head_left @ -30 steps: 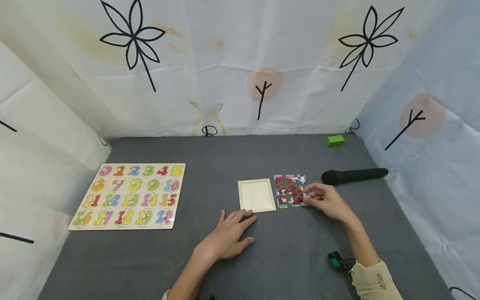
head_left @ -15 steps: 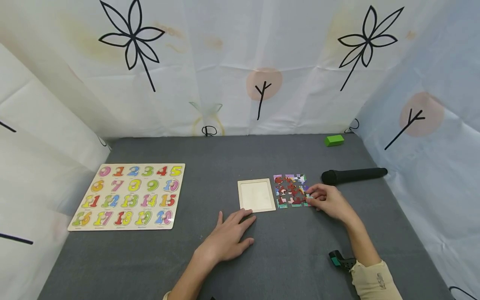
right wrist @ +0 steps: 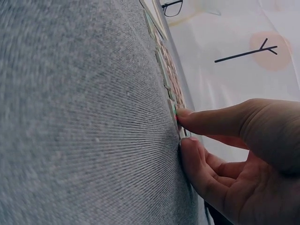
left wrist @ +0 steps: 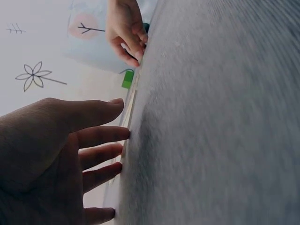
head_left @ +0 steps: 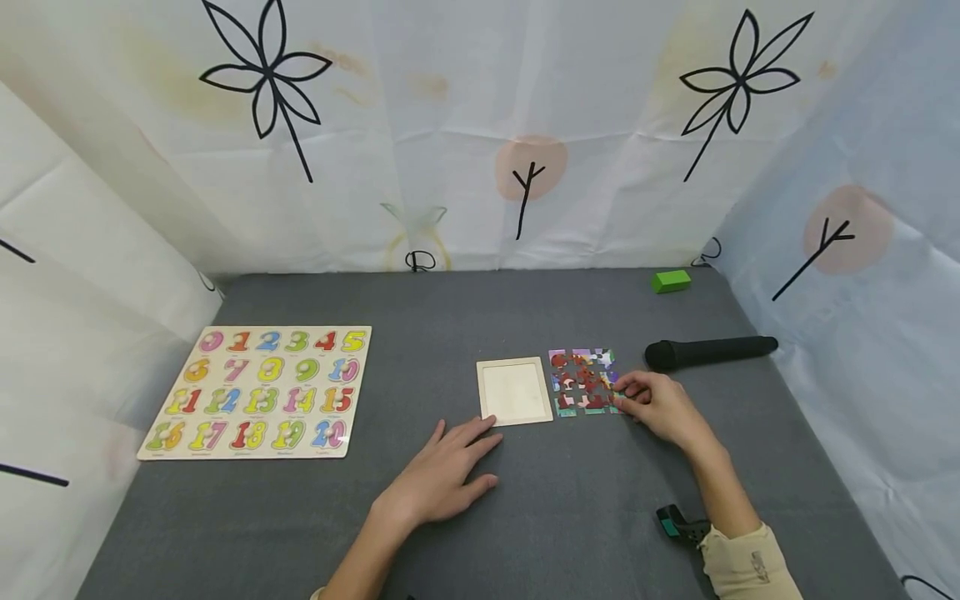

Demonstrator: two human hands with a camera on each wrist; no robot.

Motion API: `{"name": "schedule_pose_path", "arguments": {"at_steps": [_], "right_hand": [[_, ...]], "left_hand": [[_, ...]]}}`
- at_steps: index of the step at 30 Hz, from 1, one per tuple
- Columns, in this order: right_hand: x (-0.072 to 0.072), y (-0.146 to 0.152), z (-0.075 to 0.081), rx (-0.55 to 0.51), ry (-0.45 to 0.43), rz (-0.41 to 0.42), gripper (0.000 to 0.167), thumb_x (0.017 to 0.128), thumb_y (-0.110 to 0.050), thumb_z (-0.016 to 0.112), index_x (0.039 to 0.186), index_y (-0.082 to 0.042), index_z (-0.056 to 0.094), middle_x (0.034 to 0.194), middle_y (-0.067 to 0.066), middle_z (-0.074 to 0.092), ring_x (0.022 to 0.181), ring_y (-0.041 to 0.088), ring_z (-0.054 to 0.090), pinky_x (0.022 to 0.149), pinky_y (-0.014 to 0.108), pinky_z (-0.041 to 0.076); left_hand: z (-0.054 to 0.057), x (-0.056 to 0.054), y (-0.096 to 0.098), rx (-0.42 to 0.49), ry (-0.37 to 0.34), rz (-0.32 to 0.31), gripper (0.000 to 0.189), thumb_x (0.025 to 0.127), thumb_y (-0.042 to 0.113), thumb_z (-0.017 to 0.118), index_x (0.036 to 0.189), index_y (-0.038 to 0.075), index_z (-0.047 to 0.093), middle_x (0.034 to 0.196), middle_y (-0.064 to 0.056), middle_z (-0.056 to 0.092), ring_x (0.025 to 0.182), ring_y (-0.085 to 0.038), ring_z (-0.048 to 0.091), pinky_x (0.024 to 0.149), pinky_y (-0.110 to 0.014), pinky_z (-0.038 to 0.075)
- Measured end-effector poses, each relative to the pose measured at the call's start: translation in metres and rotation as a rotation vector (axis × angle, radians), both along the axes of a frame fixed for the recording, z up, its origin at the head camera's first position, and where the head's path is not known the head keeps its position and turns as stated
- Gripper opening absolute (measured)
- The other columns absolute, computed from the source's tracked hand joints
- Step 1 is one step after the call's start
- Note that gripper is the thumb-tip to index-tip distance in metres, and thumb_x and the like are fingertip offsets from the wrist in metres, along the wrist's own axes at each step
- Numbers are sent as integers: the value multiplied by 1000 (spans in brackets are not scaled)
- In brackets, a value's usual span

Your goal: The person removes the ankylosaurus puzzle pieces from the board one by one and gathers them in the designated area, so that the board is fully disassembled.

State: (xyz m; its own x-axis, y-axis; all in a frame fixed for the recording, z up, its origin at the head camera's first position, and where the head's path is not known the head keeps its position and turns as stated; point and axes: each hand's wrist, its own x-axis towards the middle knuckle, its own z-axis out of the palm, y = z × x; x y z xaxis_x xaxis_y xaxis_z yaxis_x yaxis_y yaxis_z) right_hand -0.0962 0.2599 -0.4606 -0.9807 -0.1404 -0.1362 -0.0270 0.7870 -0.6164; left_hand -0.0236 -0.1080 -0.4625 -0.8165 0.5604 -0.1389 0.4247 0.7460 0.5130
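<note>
In the head view, several jigsaw puzzle pieces lie in loose rows on the grey table, with narrow gaps between them. My right hand is at the lower right corner of this group. Its thumb and fingertip pinch the corner puzzle piece, which is partly covered by the fingers. Left of the pieces lies a pale wooden puzzle frame with nothing in it. My left hand rests on the table, fingers spread and straight, fingertips at the frame's lower left corner.
A wooden number board lies at the left. Behind my right hand are a black microphone and a green block. A black and green device sits by the right sleeve. Patterned white curtains border the table.
My right hand has shifted slightly right along with the corner puzzle piece. My left hand has drawn back a little to the left, and fewer of its fingertips are near the frame.
</note>
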Motion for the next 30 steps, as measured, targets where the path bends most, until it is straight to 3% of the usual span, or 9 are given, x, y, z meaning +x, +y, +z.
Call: {"name": "schedule_pose_path", "arguments": {"at_steps": [12,21,30], "right_hand": [[5,10,0,-153,14,17,22,99,-9,79,117,2,74,96,13,71,69,4,65,61,24,57],[12,16,3,-166,7,9,24,99,-8,79,120,2,73,98,15,70,68,8,66,61,25,56],[21,17,10,-153,38,5,24,101,-11,77,122,1,73,100,15,74,71,10,69,64,25,57]], "left_hand": [[1,-2,-3,-56,17,37,64,105,36,72,162,14,53,175,-3,43,163,-29,41,131,-72,26],[6,0,-4,-84,21,31,64,104,36,73,161,16,54,173,-5,44,159,-30,46,129,-73,30],[-1,-3,-18,-6,21,7,64,105,36,71,163,15,52,175,-5,42,162,-30,42,131,-72,28]]}}
